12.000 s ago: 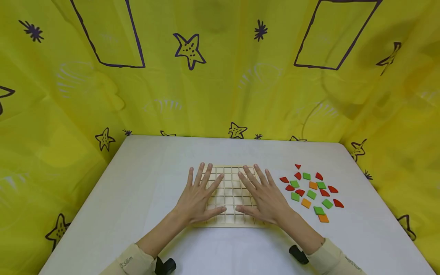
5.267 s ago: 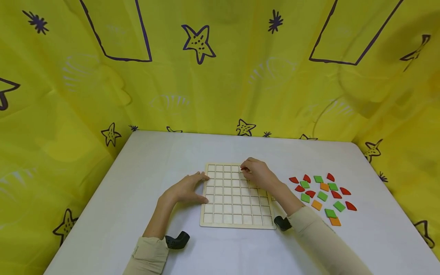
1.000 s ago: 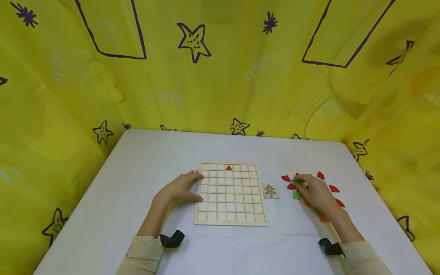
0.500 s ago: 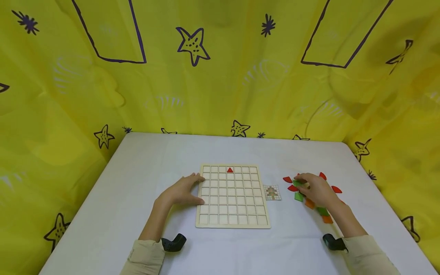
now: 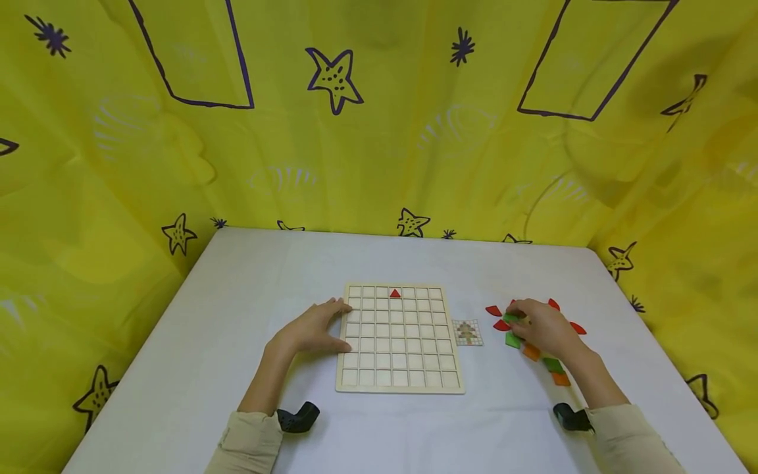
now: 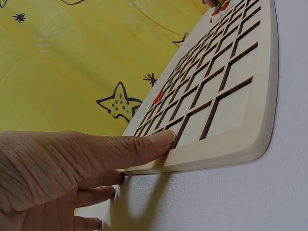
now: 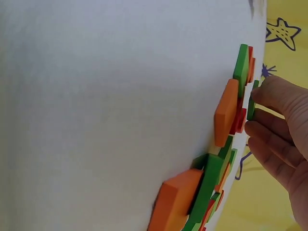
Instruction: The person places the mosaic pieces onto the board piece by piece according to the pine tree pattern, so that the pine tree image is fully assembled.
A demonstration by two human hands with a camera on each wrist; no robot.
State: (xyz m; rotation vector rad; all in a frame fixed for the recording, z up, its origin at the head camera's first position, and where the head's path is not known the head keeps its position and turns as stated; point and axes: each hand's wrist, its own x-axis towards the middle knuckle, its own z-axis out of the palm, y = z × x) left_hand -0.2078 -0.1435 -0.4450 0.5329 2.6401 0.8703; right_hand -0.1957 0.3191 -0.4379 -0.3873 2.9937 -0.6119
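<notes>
Green tile (image 5: 510, 318): located right of the board, toward the right side of the table (image 5: 266, 263), at the left fringe of the loose pieces. It appears square, so no long axis is recorded. The right wrist view shows it nearly edge-on, its face roughly parallel to the tabletop; contact with the table cannot be confirmed.

Right hand (image 5: 547, 327): pinches the green tile between thumb and fingertips, the tips directed toward the board.

Governing relation: the board (image 5: 400, 390) lies to the left of this pinch, with its far half abreast of the tile. The card (image 5: 468, 332), bearing a tree-like figure on a grid, sits between them, against the board's right edge; whether it is tucked under cannot be told. The right hand is by far the nearer to the tile.

Red triangle (image 5: 395, 293): seated on the board, far row, middle column, point toward the table's far edge.

Left hand (image 5: 308, 331): at the board's left edge, thumb and fingers extended and spread, curled round nothing. In the left wrist view the thumb tip rests on the rim.

Loose pieces: a red piece (image 5: 493, 310) lies just left of the pinch; a green piece (image 5: 513, 339) and an orange piece (image 5: 531, 351) lie nearer the table's near edge. Others are partly hidden by the right hand.
</notes>
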